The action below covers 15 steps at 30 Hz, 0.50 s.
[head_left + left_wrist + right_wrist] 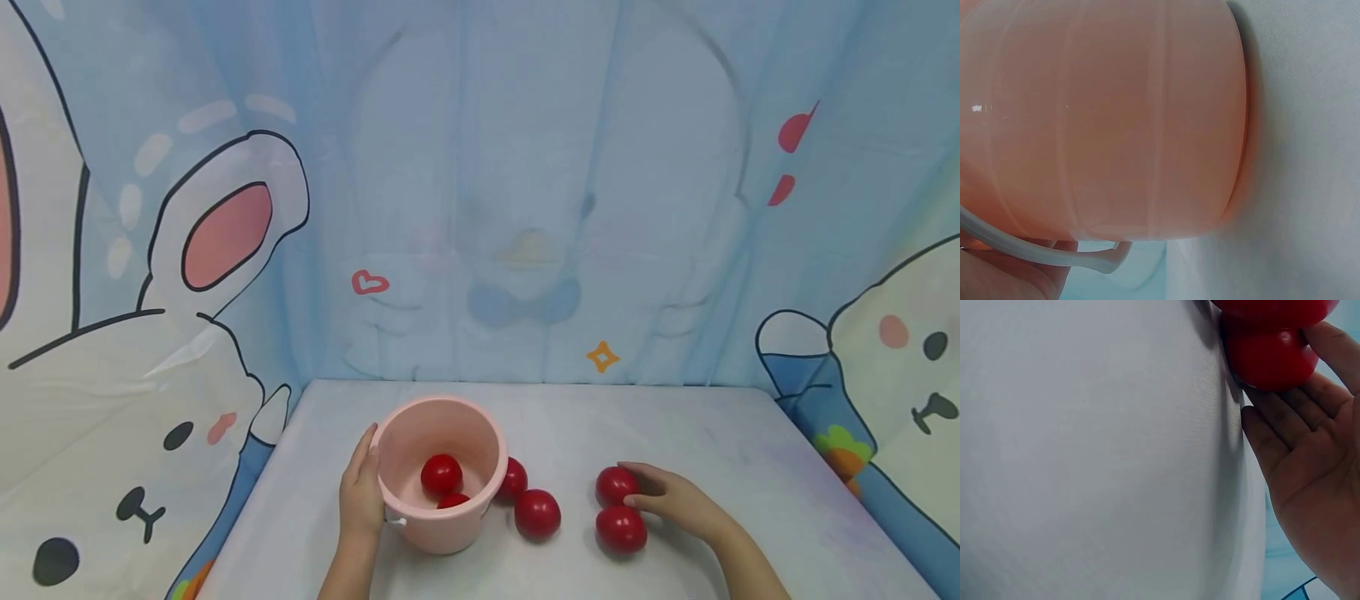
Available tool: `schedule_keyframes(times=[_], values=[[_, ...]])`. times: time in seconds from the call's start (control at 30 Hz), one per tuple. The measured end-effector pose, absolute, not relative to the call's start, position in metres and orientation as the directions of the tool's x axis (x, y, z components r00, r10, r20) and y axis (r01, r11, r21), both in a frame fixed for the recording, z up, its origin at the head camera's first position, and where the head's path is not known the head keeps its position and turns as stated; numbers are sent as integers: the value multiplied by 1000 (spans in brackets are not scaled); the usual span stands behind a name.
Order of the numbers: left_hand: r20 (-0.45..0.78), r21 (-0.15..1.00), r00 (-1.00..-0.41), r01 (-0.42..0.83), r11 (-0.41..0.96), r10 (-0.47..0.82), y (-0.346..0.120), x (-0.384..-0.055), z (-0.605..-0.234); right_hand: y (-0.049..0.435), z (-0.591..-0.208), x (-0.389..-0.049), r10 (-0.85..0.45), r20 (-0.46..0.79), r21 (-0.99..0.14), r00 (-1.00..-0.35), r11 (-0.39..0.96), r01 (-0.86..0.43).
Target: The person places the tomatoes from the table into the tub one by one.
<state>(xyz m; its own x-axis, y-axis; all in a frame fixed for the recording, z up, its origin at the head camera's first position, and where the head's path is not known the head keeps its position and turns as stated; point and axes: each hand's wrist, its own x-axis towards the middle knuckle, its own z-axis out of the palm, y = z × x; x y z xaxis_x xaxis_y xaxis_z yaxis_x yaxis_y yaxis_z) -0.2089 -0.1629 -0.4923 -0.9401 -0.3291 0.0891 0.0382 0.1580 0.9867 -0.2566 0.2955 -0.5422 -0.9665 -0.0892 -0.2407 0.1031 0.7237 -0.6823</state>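
Note:
A pink bucket (pixel 442 533) stands upright on the table, with two red balls visible inside, one red ball (pixel 441 475) showing fully. Against its left side rests my left hand (pixel 362 492), fingers extended along the wall up to the rim. The left wrist view is filled by the bucket's wall (pixel 1110 119), with the white handle (pixel 1041 253) crossing in front of the hand. On the right, my right hand (pixel 678 500) has its thumb and fingers around the farther red ball (pixel 616 485). A nearer red ball (pixel 621 531) sits right beside that one.
Two more balls lie just right of the bucket: a red ball (pixel 537 515) in front and a red ball (pixel 513 481) partly hidden by the bucket. The white-covered table (pixel 675 417) ends at a light blue cartoon curtain (pixel 525 208) behind.

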Motion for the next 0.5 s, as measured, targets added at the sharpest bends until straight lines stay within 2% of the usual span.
schedule_keyframes(times=[0.5], values=[[100,986,-941,51,159,-322,-163,-208,-492,297,-542,-256,-100,-215,-690,-972,720,78]])
